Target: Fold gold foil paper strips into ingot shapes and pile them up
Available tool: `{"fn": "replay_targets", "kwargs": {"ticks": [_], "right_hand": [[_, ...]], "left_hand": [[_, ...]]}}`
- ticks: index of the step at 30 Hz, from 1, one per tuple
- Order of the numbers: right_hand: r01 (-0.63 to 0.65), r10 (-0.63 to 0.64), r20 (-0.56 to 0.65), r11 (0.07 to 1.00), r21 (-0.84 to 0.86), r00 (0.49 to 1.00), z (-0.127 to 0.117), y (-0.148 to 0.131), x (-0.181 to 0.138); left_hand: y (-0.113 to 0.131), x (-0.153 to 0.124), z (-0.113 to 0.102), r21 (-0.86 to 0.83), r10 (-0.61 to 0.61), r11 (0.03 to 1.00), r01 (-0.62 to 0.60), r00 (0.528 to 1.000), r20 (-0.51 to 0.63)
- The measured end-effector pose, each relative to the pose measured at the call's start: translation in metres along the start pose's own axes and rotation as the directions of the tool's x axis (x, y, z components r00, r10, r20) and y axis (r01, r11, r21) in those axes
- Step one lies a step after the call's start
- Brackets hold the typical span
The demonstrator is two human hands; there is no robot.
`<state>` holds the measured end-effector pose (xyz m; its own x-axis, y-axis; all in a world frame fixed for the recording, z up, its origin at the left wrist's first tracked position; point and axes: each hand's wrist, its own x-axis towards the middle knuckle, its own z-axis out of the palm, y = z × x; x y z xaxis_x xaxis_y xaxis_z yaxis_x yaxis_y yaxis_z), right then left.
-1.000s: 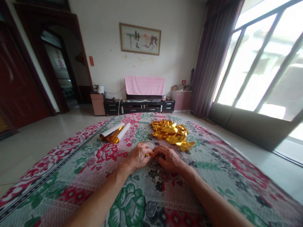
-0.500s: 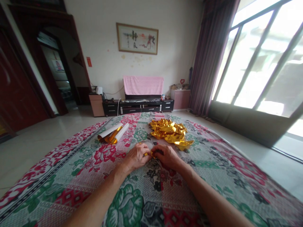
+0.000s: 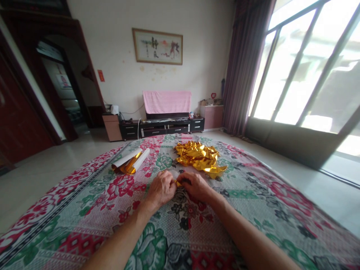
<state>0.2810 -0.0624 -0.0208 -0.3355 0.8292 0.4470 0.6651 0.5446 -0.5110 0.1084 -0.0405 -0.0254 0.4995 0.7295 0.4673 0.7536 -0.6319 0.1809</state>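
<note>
My left hand (image 3: 161, 188) and my right hand (image 3: 197, 186) meet on a flowered cloth (image 3: 84, 210), fingers curled and pinched together round a small piece of gold foil paper (image 3: 178, 183). Only a sliver of the foil shows between the fingers. Just beyond the hands lies a heap of folded gold foil pieces (image 3: 198, 155). Rolled sheets of gold foil with white backs (image 3: 129, 161) rest to the far left of the hands.
The cloth covers a wide surface with tiled floor (image 3: 42, 168) around it. A dark TV cabinet with a pink cover (image 3: 166, 102) stands against the far wall. Large windows and a purple curtain (image 3: 242, 67) are on the right, a dark wooden doorway on the left.
The view has drifted a little right and up. Both hands stay together on the foil piece, with only small finger shifts.
</note>
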Motion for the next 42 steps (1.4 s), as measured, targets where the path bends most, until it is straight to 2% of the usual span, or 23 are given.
{"fn": "replay_targets", "kwargs": {"ticks": [13, 24, 42], "right_hand": [[-0.031, 0.030, 0.015, 0.998, 0.051, 0.999, -0.0011, 0.0016, -0.0023], [-0.032, 0.033, -0.014, 0.999, 0.016, 0.999, 0.0000, -0.0034, -0.0027], [-0.042, 0.043, -0.025, 0.999, 0.027, 0.999, 0.0019, -0.0056, -0.0026]], "left_hand": [[0.0074, 0.0063, 0.0017, 0.088, -0.133, 0.987, 0.131, 0.991, 0.015], [0.0053, 0.0055, 0.0021, 0.049, -0.134, 0.990, 0.133, 0.991, 0.025], [0.0010, -0.0007, 0.0074, -0.078, -0.120, 0.990, 0.116, 0.992, -0.045]]}}
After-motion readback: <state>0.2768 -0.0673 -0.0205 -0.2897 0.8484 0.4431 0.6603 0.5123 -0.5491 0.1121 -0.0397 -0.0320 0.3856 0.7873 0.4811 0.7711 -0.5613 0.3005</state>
